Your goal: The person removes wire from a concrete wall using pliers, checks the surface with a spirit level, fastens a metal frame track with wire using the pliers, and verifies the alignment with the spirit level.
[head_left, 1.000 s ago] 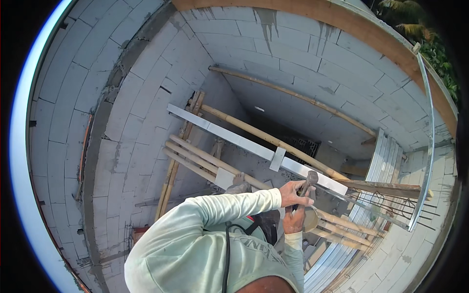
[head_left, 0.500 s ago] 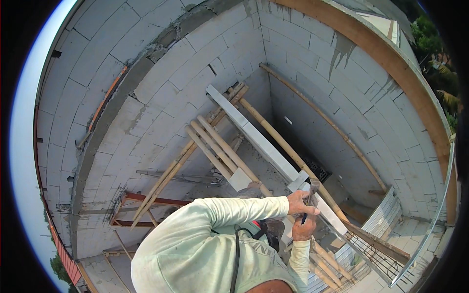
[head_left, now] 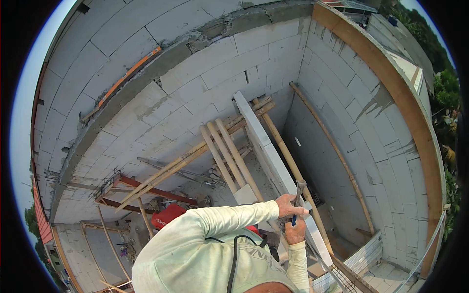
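My left hand (head_left: 289, 206) is closed around the upper part of a hammer-like tool (head_left: 300, 186) with a grey metal head. Just below it, my right hand (head_left: 295, 231) has its fingers curled near the tool's lower end, where a dark blue part shows between them. Whether that blue part belongs to the same tool, I cannot tell. Both hands are over the narrow white block wall (head_left: 266, 141), whose top runs away from me to the far block wall. Pale long sleeves cover my forearms.
Bamboo poles (head_left: 281, 141) run beside the narrow wall, with several wooden poles (head_left: 227, 154) left of it. A deep gap (head_left: 312, 141) drops away on its right. An orange spirit level (head_left: 129, 77) lies along the left wall. A red steel beam (head_left: 156, 189) and a red bag-like thing (head_left: 168, 216) are lower left.
The view has turned, so walls and poles appear shifted. My hands and the tool sit slightly further left in the picture. A small pale block seen beside the tool no longer shows there.
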`<state>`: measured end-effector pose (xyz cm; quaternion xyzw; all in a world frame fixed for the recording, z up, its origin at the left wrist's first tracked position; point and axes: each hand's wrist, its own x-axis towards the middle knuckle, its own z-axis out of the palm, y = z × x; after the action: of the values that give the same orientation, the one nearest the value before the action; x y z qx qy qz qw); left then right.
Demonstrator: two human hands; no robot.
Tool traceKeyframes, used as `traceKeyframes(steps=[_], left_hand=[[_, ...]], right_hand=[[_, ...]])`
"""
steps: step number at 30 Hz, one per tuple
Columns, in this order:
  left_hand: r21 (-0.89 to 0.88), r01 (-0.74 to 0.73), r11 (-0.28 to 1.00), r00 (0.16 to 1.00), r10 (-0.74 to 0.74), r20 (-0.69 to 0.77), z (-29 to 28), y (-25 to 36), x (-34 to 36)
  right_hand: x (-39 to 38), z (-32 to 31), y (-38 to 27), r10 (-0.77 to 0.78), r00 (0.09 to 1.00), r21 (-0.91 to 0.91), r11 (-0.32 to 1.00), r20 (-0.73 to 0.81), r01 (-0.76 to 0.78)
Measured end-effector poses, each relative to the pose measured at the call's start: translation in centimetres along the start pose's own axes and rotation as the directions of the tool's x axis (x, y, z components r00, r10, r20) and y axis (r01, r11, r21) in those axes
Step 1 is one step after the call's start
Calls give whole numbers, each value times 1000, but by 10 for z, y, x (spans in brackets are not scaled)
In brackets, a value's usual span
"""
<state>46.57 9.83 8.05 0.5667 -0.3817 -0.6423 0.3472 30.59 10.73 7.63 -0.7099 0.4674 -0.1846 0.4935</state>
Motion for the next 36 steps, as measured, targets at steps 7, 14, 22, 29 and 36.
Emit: traceKeyframes(steps=[7,14,22,29,36], left_hand=[[-18,-100,995,995,100,-30,-52,-6,-5],[17,74,997,936,-63,-346,-116,-88,-44],[-118,408,905,599,-363,-714,-156,-210,-163],[-323,469,822,346,-508,-789,-111,-309,-236],[-676,225,702,203,-712,-672,-94,-297,-241]], right_hand=[[32,27,-39,126,991,226,965,50,-134],[38,11,10,207,961,706,652,184,-276],[50,-5,52,302,932,639,681,199,-357],[46,0,78,412,879,597,652,239,-468],[82,13,72,432,852,426,739,294,-522]])
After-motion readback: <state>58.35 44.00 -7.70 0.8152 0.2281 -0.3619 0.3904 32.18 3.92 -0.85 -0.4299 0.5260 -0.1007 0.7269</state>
